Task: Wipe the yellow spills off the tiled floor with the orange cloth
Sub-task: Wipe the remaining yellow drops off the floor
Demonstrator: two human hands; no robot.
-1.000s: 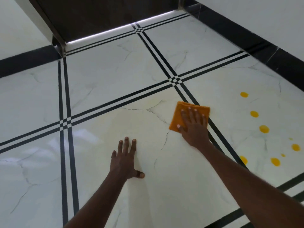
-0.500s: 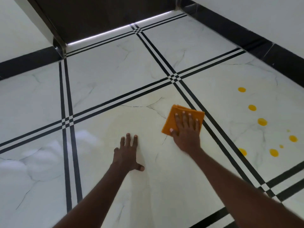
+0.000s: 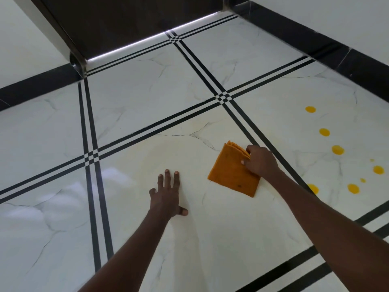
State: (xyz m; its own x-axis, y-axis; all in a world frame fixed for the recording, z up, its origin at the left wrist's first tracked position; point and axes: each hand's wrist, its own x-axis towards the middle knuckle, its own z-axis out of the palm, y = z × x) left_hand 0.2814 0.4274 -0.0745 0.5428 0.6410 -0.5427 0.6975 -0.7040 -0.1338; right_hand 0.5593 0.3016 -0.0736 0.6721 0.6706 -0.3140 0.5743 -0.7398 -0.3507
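1. The orange cloth (image 3: 233,173) lies on the tiled floor (image 3: 147,98), on the pale tile in front of the person, just left of the double black line that separates this tile from the one with the yellow spills (image 3: 337,150).
2. The cloth is folded in several layers; the stacked edges show at its far right side. I judge it light, soft and floppy, so it will bend or unfold if it is lifted by only one layer.
3. The best place to take it is, I think, this layered edge, pinching all layers together, or pressing a flat palm on the top so the folds stay closed during wiping.
4. The floor looks glossy and smooth, so the cloth should slide easily, and the wet drops may smear instead of lifting.
5. The right hand (image 3: 260,161) is at the far right edge of the cloth, fingers curled over the layers and closed on them. The right arm reaches forward from the lower right.
6. The left hand (image 3: 167,196) is flat on the tile, fingers spread, holding nothing, apparently as a support. It is near the cloth but does not touch it.
7. The spills lie in a loose curve on the right tile, not yet wiped.
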